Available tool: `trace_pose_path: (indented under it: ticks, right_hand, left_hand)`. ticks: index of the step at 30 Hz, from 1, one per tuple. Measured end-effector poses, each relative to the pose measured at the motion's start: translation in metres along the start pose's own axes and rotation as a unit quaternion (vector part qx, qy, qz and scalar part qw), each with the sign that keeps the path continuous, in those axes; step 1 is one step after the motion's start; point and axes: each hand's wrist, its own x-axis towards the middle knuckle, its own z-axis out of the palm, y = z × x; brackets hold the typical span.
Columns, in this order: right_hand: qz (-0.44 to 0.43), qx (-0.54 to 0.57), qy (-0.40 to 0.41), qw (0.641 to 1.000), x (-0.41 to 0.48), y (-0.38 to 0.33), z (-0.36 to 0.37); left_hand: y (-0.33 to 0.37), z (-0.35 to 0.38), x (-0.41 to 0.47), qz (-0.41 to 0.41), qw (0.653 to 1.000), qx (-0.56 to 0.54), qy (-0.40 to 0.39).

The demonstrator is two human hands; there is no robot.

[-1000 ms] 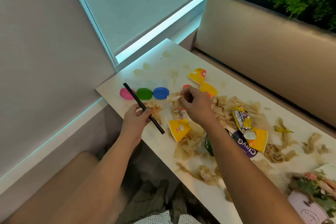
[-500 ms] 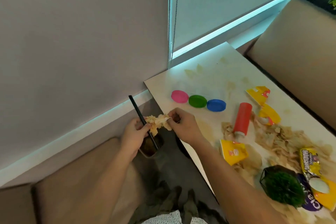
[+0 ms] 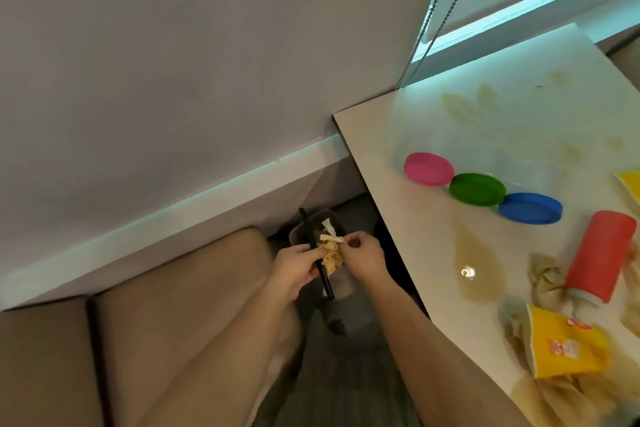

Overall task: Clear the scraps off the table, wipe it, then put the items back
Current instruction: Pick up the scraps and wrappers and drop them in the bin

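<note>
Two hands meet at centre, beside the edge of the worktop [image 3: 388, 135]. Fingers of the left hand [image 3: 298, 267] curl round a black stick [image 3: 325, 282] and press a wad of tan scraps [image 3: 331, 255]; the right hand [image 3: 365, 258] pinches that wad from 3 o'clock. A small bin [image 3: 295, 230] sits just beyond. At 4 o'clock on the worktop lie a yellow cup [image 3: 568, 347] and a red bottle [image 3: 599, 256]; pink, green and blue lids [image 3: 477, 189] line up at 2 o'clock.

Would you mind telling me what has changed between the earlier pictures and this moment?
The left hand and right hand moved off the table, leftward and down, carrying the scraps over the bin on the floor. The left hand still grips the black stick; the right hand still pinches scraps. The coloured lids and red bottle stayed put.
</note>
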Motion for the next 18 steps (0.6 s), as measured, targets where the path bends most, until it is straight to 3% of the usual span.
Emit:
trace_pose_path:
  ticks: [9, 13, 18]
  right_hand:
    - [0.165, 0.168, -0.018, 0.972, 0.127, 0.103, 0.075]
    - [0.196, 0.223, -0.006, 0.955, 0.167, 0.142, 0.100]
    - [0.215, 0.330, -0.024, 0.919, 0.203, 0.171, 0.124]
  left_hand:
    - [-0.046, 0.004, 0.159, -0.100, 0.993, 0.041, 0.054]
    - [-0.062, 0.009, 0.215, -0.128, 0.991, 0.040, 0.013]
    - [-0.073, 0.002, 0.269, -0.143, 0.984, -0.103, -0.004]
